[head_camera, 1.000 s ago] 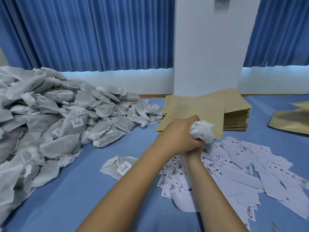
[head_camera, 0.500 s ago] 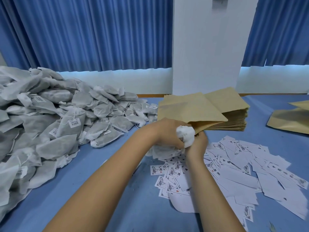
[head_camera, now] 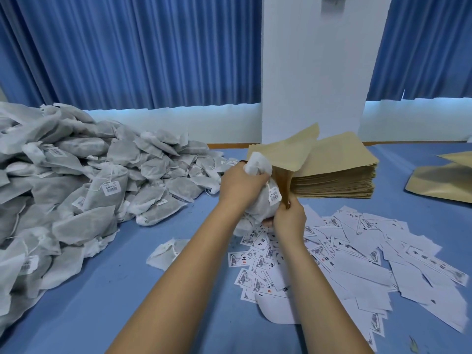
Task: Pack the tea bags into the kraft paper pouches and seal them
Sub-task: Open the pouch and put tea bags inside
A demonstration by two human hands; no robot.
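Blue curtains (head_camera: 127, 52) and a white pillar (head_camera: 314, 67) back the blue worktop (head_camera: 102, 290) in the head view. The stack of kraft pouches (head_camera: 339, 175) sits toward the far edge. Left of the stack spreads a big heap of tea bags (head_camera: 89, 180), in front of it lie scattered printed labels (head_camera: 357, 251), and right of it rest a few separate pouches (head_camera: 444, 180).

At the stack's near left corner, the left hand (head_camera: 240, 186) curls its fingers tight round a crumpled bundle of tea bags (head_camera: 258, 200). The right hand (head_camera: 290, 218) pinches the lower edge of one kraft pouch (head_camera: 288, 154).

A second ago that pouch lay flat on the stack. Half a second ago it had begun to tilt up. Now it stands almost upright beside the bundle, which has risen from over the labels to the stack's corner. So a pouch seems chosen and filling looks close. Its mouth does not show open, and nothing is sealed yet.
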